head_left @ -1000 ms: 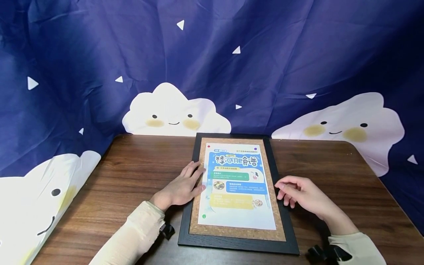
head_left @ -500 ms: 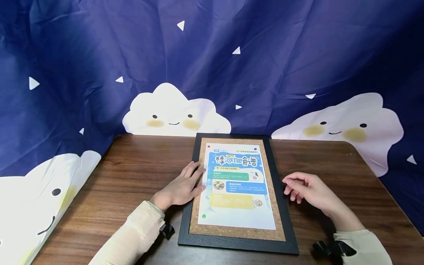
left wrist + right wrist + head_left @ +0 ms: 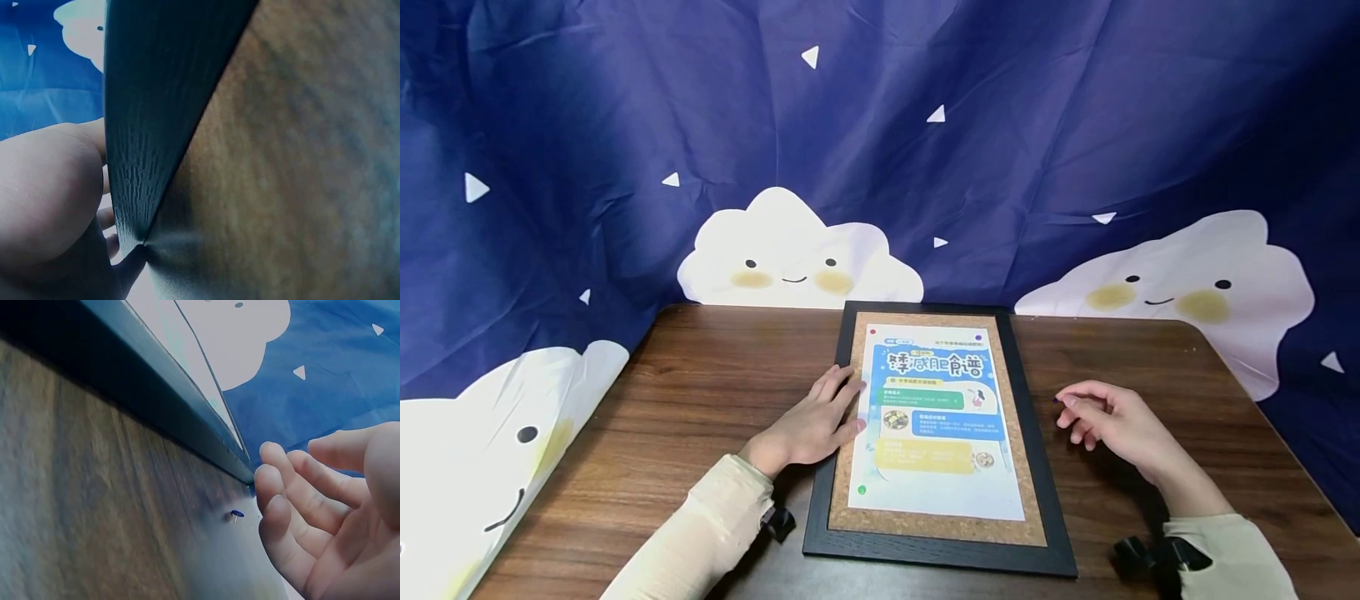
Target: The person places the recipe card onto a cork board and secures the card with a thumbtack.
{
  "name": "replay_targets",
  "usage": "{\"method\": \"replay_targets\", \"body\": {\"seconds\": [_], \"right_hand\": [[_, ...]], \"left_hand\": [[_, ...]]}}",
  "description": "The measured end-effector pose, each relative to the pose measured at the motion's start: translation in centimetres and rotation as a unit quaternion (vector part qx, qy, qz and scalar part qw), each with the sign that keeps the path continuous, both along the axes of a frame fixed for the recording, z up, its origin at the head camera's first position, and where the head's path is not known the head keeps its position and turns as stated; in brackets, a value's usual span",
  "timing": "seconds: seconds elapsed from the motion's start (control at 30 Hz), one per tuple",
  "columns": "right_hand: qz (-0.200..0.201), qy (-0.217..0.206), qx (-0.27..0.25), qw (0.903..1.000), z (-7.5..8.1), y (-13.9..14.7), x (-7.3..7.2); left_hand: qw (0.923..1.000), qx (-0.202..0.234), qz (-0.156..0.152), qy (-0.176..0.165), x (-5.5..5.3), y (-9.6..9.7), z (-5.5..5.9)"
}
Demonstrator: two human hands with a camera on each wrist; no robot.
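Note:
A black-framed cork board (image 3: 940, 557) lies on the table with a printed poster (image 3: 936, 492) on it. Three pins show on the poster: a red pin (image 3: 872, 332) at upper left, a purple pin (image 3: 978, 337) at upper right, a green pin (image 3: 862, 490) at lower left. My left hand (image 3: 808, 421) rests on the board's left edge, fingers extended, fingertips at the poster's side. Right of the board, my right hand (image 3: 1116, 425) hovers with loosely bent fingers and holds nothing. A blue push pin (image 3: 236, 514) lies on the tabletop just beyond its fingertips.
The brown wooden table (image 3: 722, 358) extends on both sides of the board. Behind it hangs a dark blue cloth (image 3: 970, 150) printed with smiling clouds. Small black devices (image 3: 778, 523) are strapped at the wrists.
My right hand has drawn back to the right, away from the board's frame. A small dark spot, the push pin, now shows by its fingertips. The left hand has stayed put.

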State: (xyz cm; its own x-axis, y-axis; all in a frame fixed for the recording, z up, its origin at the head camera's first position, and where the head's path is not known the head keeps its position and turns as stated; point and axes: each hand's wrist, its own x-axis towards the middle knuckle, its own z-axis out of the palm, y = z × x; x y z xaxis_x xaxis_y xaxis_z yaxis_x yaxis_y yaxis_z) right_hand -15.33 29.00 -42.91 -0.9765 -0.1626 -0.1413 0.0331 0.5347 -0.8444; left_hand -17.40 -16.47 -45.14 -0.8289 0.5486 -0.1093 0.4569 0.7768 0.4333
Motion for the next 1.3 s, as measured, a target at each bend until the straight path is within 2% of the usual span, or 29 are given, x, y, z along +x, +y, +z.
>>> {"method": "replay_targets", "body": {"seconds": [0.27, 0.47, 0.83, 1.07, 1.3], "right_hand": [[-0.02, 0.013, -0.002, 0.9997, -0.5, 0.6, -0.9], [-0.029, 0.006, 0.007, 0.9995, -0.7, 0.7, -1.5], [-0.034, 0.006, 0.044, 0.9984, -1.8, 1.0, -2.7], [-0.028, 0.003, 0.095, 0.9951, -2.0, 0.4, -3.2], [-0.039, 0.002, 0.125, 0.9913, -2.1, -0.1, -3.6]], "left_hand": [[1.0, 0.004, -0.002, 0.001, 0.0, 0.0, -0.1], [1.0, 0.006, -0.001, -0.001, 0.0, -0.1, -0.1], [0.9999, 0.014, -0.001, 0.005, -0.1, -0.1, -0.3], [0.9995, 0.028, -0.005, 0.014, -0.1, -0.2, -0.6], [0.9998, 0.02, -0.002, 0.009, -0.4, -0.3, -0.9]]}}
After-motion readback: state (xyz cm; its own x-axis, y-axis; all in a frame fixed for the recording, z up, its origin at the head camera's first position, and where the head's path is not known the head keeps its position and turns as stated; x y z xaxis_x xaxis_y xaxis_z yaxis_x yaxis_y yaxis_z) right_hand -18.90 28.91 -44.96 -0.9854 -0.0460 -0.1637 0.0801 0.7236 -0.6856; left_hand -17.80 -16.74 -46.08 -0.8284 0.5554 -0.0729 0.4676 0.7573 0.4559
